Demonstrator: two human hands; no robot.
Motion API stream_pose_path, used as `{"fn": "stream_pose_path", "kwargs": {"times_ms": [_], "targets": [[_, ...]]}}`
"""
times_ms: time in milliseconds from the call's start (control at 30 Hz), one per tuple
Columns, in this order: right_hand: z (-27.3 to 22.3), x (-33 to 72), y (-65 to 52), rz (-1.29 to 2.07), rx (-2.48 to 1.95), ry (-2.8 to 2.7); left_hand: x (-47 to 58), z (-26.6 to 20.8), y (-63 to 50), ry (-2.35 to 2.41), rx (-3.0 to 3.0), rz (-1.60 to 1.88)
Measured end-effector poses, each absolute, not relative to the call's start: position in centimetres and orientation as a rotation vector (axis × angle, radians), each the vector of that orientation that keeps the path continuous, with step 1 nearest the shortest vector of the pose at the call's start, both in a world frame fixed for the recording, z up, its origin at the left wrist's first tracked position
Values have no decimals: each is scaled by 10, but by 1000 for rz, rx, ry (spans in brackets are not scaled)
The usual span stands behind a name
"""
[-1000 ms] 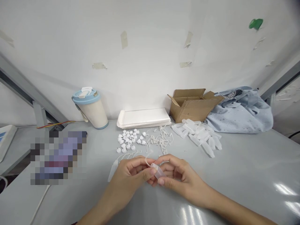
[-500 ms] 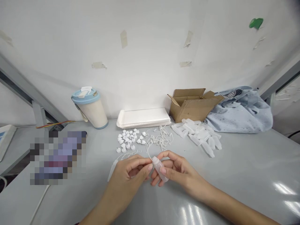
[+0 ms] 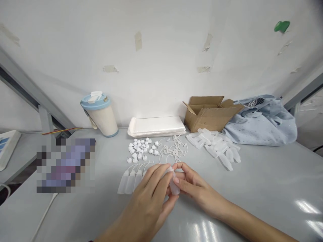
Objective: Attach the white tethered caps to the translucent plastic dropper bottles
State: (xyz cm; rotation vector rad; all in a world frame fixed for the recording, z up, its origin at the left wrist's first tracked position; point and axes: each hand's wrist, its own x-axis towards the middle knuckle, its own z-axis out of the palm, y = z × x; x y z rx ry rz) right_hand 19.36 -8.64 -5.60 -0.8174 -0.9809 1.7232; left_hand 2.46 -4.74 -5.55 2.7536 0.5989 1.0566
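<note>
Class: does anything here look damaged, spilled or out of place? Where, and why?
Ragged tape scraps and a green piece cling to the wall, like leftovers. Nothing looks spilled; the held bottle, partly covered, shows no clear damage.

Both hands (image 3: 150,198) on a translucent bottle (image 3: 175,188), white caps (image 3: 137,147) beyond, open cardboard box (image 3: 214,119)

On my monitor I make out a translucent whitish plastic bottle (image 3: 175,188), small white plastic caps (image 3: 136,147), a cream cylindrical tumbler (image 3: 103,121) with a light-blue lid (image 3: 97,105), a brown cardboard box (image 3: 214,119) and dark-speckled pale-blue cloth (image 3: 261,129) on a flat grey tabletop (image 3: 234,191).
</note>
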Motion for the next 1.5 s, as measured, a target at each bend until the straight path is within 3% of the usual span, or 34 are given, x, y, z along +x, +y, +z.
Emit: {"fn": "stream_pose_path", "kwargs": {"times_ms": [267,433,633,1500], "targets": [[-59,196,-86,1634,-974,-1205,18,-53,-41,740,2596,878],[-63,197,-88,1172,-1300,-1591,3,-48,-24,926,2467,577],[-66,199,-87,879,-1302,-1823,-1,-50,-18,1002,2452,385],[-72,200,-85,721,-1281,-2035,-7,-56,-19,993,2450,326]]}}
